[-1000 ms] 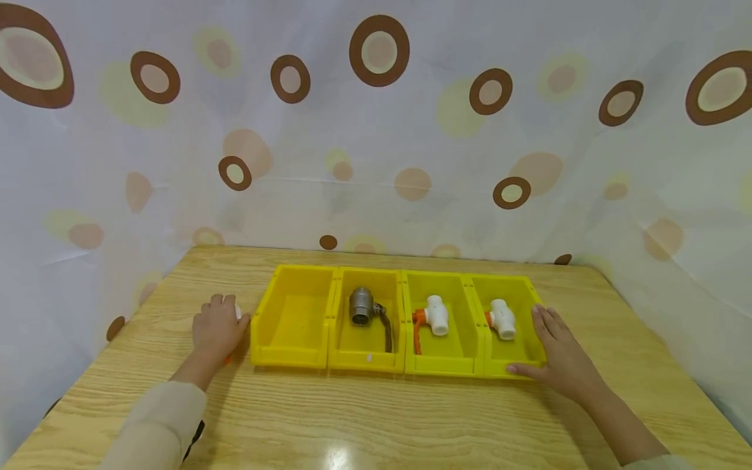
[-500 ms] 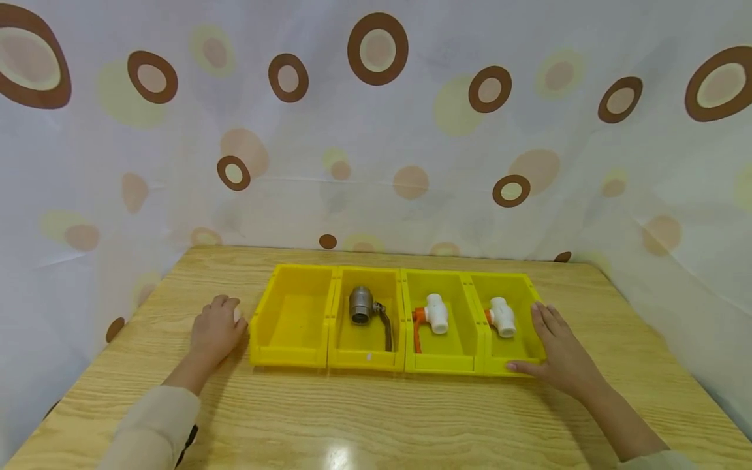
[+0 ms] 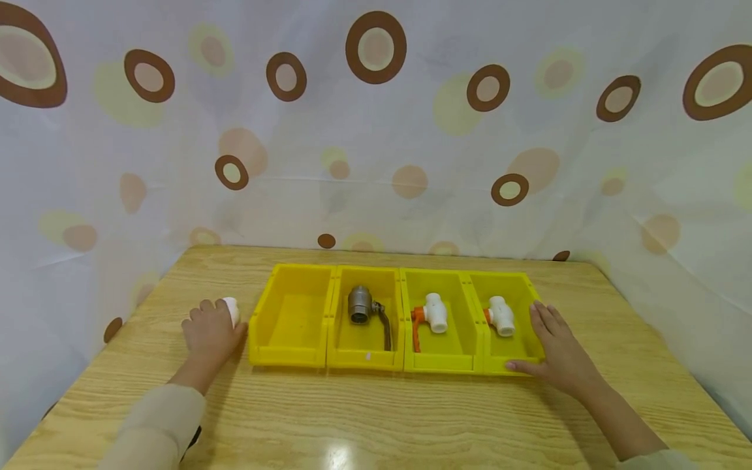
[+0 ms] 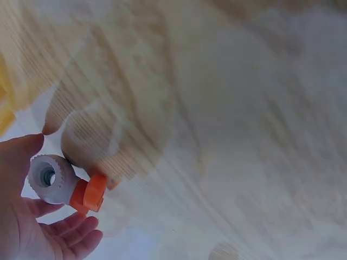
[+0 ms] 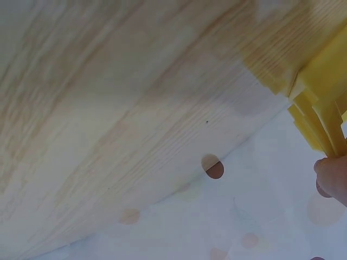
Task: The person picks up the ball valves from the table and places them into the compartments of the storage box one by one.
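Observation:
My left hand (image 3: 208,331) holds a white plastic ball valve (image 3: 232,311) left of the bins. In the left wrist view, the thumb and fingers lie on either side of the valve body (image 4: 51,181), and its orange handle (image 4: 93,194) sticks out. My right hand (image 3: 561,356) rests against the right end of the yellow bin row (image 3: 443,365), fingers straight along the side wall and thumb at the front lip. A metal ball valve (image 3: 360,305) lies in the second bin from the left. White valves lie in the third (image 3: 436,313) and fourth (image 3: 502,316).
The leftmost yellow bin (image 3: 296,320) has nothing in it. The joined bins stand on a wood-grain table (image 3: 376,424). Behind and beside it hangs a pale curtain (image 3: 376,143) printed with brown ovals.
My left hand has turned and shifted slightly left, so more of the white valve shows beyond its fingers. The right hand and the bins keep their places.

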A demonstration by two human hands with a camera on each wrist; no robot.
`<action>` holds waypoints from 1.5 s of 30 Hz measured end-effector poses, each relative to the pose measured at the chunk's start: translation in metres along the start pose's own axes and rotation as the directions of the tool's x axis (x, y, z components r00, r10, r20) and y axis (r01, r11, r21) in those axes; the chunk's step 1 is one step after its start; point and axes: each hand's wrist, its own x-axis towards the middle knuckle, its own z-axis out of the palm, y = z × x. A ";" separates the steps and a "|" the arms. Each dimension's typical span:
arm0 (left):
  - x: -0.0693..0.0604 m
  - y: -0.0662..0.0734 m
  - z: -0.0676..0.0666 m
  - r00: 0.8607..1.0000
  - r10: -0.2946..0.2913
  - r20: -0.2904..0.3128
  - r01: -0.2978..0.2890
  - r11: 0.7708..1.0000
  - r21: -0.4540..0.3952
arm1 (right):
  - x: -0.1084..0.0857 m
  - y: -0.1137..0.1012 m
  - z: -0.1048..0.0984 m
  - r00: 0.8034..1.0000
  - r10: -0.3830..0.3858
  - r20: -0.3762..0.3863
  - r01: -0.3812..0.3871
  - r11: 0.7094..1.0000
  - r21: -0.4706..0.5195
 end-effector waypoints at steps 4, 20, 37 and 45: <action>0.000 0.003 0.000 0.999 -0.045 0.015 0.045 0.999 -0.007 | 0.000 0.000 0.001 1.000 0.009 0.007 -0.009 1.000 0.006; 0.002 -0.008 -0.001 1.000 0.017 0.008 -0.016 0.988 -0.155 | -0.002 -0.001 -0.002 1.000 0.009 0.005 -0.009 1.000 0.000; 0.002 -0.017 -0.004 0.996 -0.008 -0.086 -0.020 0.948 -0.318 | 0.000 0.000 0.001 1.000 -0.001 -0.006 0.001 1.000 0.005; 0.000 -0.014 -0.008 0.991 -0.065 -0.117 0.016 0.927 -0.376 | 0.000 -0.001 -0.002 1.000 0.008 -0.015 -0.008 1.000 0.004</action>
